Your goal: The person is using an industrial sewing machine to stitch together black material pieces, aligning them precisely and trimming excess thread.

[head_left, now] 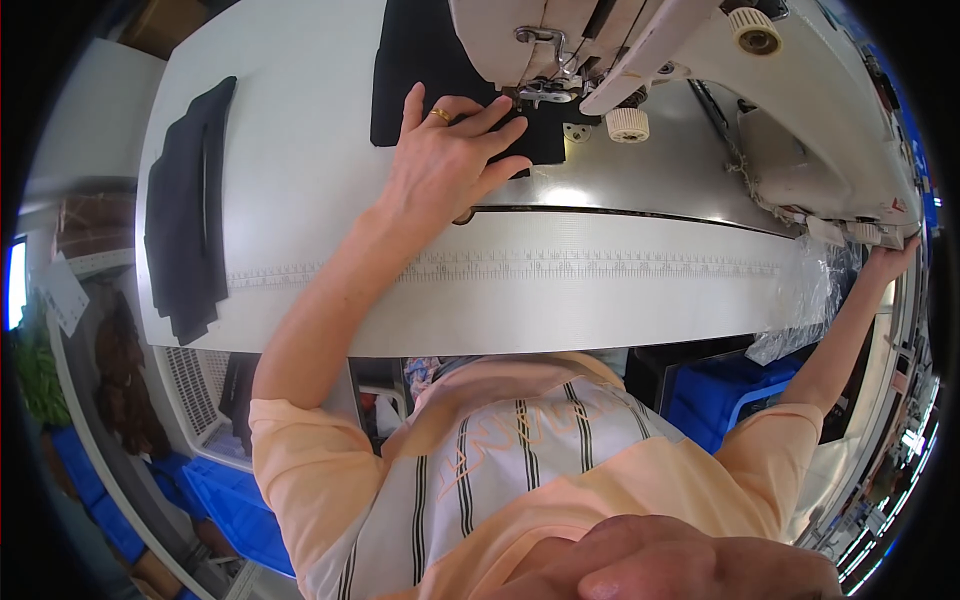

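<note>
Black fabric [424, 48] lies flat under the head of a white sewing machine [840, 110]. My left hand [455, 150] rests on this fabric with its fingers spread, the fingertips close to the presser foot [548, 92]. A ring is on one of its fingers. Part of the fabric is hidden beneath that hand and behind the machine head. Far to the right, my right hand [893, 262] reaches to the machine's right end, near the small white knobs. Its fingers are mostly hidden there, so I cannot see what they hold.
A stack of dark fabric pieces [186, 210] lies at the white table's left side. Printed ruler markings [600, 264] run along its front. Crumpled clear plastic [808, 300] hangs at the right edge. Below are a blue bin [715, 395], a white basket [195, 385] and a blue crate [240, 510].
</note>
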Demonstrator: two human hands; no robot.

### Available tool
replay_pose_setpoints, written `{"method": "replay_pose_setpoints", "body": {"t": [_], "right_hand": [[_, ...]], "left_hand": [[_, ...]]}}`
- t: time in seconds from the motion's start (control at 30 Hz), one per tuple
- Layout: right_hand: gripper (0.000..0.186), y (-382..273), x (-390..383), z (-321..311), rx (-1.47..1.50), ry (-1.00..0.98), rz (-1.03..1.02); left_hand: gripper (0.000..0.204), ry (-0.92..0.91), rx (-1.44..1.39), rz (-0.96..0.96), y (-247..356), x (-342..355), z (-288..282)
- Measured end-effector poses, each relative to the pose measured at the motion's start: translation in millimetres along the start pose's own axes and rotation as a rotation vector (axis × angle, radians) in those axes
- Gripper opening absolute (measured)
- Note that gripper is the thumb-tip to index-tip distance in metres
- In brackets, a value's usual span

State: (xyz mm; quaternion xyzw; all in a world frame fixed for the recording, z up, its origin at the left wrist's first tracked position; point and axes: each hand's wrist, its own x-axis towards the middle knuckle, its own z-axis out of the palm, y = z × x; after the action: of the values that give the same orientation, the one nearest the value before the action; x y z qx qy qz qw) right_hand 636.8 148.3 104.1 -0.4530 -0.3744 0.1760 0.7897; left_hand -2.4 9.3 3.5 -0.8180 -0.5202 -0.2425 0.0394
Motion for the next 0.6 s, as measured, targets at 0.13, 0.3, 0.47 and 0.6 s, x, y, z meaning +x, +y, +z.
{"method": "replay_pose_setpoints", "body": {"t": [0.13, 0.3, 0.47, 0.6], "right_hand": [[0.049, -13, 19, -23, -0.015, -0.01, 0.074], [0.035, -68, -15, -13, -0.351, -0.278, -0.513], [0.036, -35, -295, 161, -0.693, -1.199, -0.433], [0.021, 65, -266, 254, -0.843, -1.139, -0.355]], "left_hand": [[0.038, 0.009, 0.015, 0.02, -3, -1, 3], [0.039, -0.026, 0.007, 0.003, 1, -2, -3], [0.041, -0.052, -0.008, -0.038, -2, -4, 1], [0.042, -0.041, -0.038, -0.024, 1, 2, 2]]}}
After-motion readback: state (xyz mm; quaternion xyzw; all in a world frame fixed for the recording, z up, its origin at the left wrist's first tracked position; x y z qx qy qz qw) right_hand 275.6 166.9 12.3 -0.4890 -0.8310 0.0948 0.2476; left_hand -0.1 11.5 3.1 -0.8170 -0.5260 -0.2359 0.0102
